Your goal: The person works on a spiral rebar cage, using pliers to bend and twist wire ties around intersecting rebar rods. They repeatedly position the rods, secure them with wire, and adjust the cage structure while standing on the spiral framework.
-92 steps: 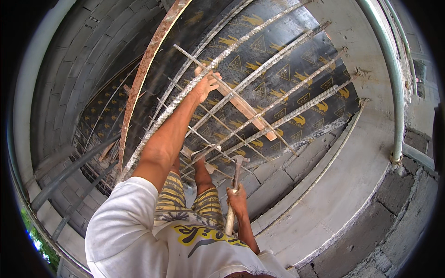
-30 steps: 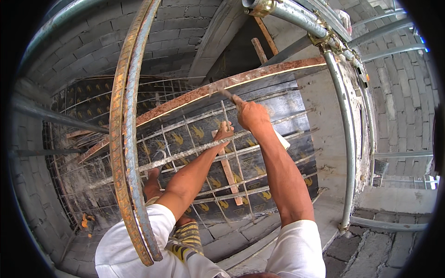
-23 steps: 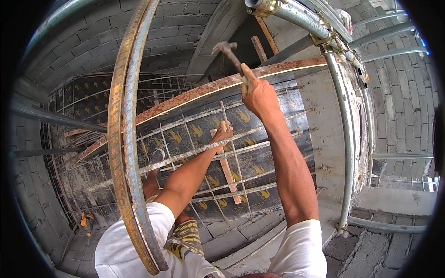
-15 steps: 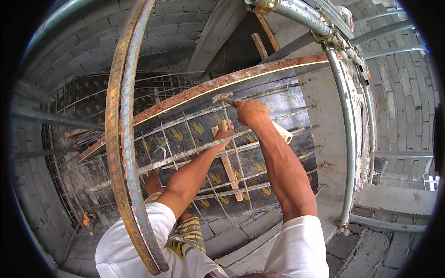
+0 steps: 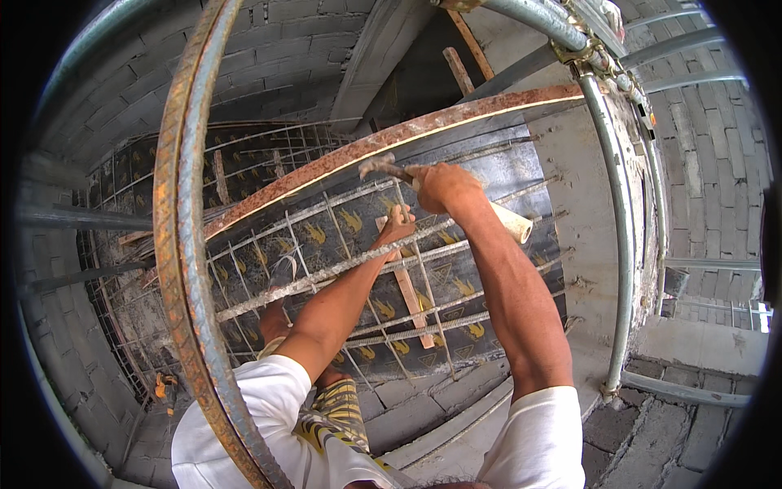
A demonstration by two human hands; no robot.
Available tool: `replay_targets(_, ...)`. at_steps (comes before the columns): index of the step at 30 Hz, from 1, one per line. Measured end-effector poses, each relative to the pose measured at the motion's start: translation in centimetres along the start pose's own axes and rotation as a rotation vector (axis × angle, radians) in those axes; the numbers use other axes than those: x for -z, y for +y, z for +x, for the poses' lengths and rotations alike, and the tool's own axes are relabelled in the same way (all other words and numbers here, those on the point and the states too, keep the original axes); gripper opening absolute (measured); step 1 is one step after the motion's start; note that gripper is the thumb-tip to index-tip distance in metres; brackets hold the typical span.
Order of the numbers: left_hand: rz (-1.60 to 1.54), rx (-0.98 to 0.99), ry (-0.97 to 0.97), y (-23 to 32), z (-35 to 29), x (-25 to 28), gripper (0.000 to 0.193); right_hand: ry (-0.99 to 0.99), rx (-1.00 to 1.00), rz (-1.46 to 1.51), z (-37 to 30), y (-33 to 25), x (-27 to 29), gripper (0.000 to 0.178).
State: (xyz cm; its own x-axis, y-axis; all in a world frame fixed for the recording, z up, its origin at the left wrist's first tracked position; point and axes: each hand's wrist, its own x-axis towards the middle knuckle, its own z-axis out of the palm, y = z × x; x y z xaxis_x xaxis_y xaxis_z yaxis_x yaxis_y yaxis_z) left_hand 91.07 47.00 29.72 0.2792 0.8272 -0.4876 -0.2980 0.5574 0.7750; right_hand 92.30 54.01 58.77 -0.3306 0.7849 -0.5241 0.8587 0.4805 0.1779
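We had the hammer [image 5: 394, 169] clenched in our right hand [image 5: 448, 189], its head near the rusty edge of a long board [image 5: 326, 165]. Our left hand [image 5: 396, 226] curled by a thin bar [image 5: 399, 194] and the upper end of a wooden strip [image 5: 414, 306]; we could not tell whether it gripped either. Beneath lay a black panel [image 5: 464, 288] with yellow prints; a grey pipe [image 5: 609, 179] stood to the right.

Black panel [image 5: 464, 287] printed with yellow animals and triangles. Near left, one rust-orange bar [image 5: 166, 187] beside a blue-grey one [image 5: 192, 187], both ridged. Reddish-brown mottled board [image 5: 456, 116]; pinkish-brown wooden strip [image 5: 410, 297]; cream-ended hammer [image 5: 397, 170]. White shirt [image 5: 533, 440], yellow-and-dark striped shorts [image 5: 340, 411]. Far wall [image 5: 269, 57], grey block pattern.
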Motion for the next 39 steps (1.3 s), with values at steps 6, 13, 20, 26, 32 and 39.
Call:
replay_targets(6, 0.071, 0.027, 0.113, 2.0, -1.4, -1.2, 0.071, 0.32, -0.145, 0.295, -1.0, -0.4, 1.4, 0.061)
replay_targets(13, 0.042, -0.002, 0.067, 1.1, -0.8, -0.5, 0.071, -0.316, -0.009, -0.062, -0.7, -0.6, -0.9, 0.058)
replay_targets(20, -0.09, 0.081, 0.004, -0.6, -0.4, -0.5, 0.07, 0.549, -0.059, 0.563, -5.1, 1.4, 0.8, 0.054)
replay_targets(26, -0.103, 0.05, -0.038, -1.9, 0.3, -0.1, 0.073, -0.015, -0.133, 0.256, -2.8, 1.0, -1.6, 0.051)
replay_targets(32, -0.087, 0.085, -0.01, -0.4, -1.1, -0.6, 0.076, 0.391, -0.06, 0.507, -1.7, 2.3, 2.3, 0.052)
replay_targets(39, -0.034, -0.024, -0.041, -1.4, -0.4, 0.1, 0.072, -0.066, -0.137, 0.191, -1.0, 1.2, -1.0, 0.056)
